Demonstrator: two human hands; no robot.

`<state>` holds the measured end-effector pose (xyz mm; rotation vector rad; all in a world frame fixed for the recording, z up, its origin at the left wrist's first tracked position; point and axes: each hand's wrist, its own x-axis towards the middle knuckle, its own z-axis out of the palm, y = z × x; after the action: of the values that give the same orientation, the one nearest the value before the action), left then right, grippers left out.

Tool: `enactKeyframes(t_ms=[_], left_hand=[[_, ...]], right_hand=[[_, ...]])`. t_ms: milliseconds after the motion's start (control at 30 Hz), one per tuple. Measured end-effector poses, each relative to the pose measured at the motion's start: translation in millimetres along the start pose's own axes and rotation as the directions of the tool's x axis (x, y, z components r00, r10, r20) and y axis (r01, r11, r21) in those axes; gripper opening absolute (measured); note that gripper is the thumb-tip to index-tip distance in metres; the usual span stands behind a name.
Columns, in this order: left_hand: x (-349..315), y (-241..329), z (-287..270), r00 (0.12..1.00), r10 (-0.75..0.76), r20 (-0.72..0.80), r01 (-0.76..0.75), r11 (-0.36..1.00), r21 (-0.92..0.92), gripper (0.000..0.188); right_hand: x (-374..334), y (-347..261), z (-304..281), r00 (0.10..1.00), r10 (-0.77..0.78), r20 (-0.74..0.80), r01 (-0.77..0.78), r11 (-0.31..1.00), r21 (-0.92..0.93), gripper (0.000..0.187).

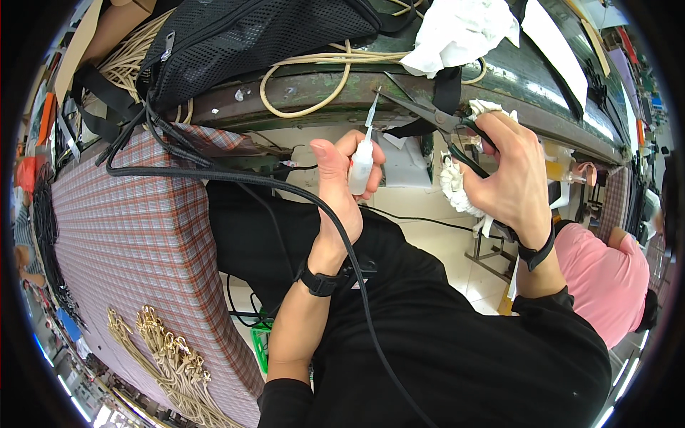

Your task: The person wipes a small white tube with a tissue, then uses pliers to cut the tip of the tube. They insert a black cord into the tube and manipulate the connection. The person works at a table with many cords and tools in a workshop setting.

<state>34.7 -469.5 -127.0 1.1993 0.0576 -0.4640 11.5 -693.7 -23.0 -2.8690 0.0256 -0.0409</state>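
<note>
At twelve o'clock, the worn green bench edge (321,89); I log a cream cord loop (303,107) lying on it, a black mesh bag (242,36) at eleven. Right hand (510,175), at two o'clock: closed round black-handled scissors (428,114), tips near the cord. Left hand (342,178), centre: gripping a small white squeeze bottle (362,165), nozzle up at the bench edge. Risks, I judge: blades nicking the cord; an over-squeeze dripping onto the lap.
</note>
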Motion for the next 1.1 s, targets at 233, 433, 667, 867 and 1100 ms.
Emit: enactKeyframes(t_ms=[233,433,667,867,1100], left_hand=[[-1.9,1.0,-1.3,1.0,-0.006,-0.012,0.006,0.999,0.048,0.108],[-1.9,5.1,-2.8,0.999,-0.003,-0.036,0.004,1.0,0.027,0.1],[0.1,5.4,-1.9,0.999,-0.008,-0.045,0.009,1.0,0.029,0.099],[7.2,21.0,4.4,0.996,-0.065,-0.065,0.075,0.985,0.158,0.095],[15.3,30.5,12.6,0.985,-0.097,-0.143,0.125,0.972,0.2,0.079]], right_hand=[[0.5,0.3,-0.2,1.0,0.006,0.004,-0.006,1.0,0.001,0.043],[0.6,0.6,0.7,1.0,-0.003,-0.005,0.003,1.0,0.009,0.042],[1.5,-0.4,-0.5,1.0,0.003,0.002,-0.003,1.0,0.012,0.041],[1.3,2.2,0.2,1.0,-0.013,-0.009,0.013,1.0,0.012,0.041],[1.3,0.9,-2.1,1.0,-0.013,-0.002,0.013,1.0,0.01,0.041]])
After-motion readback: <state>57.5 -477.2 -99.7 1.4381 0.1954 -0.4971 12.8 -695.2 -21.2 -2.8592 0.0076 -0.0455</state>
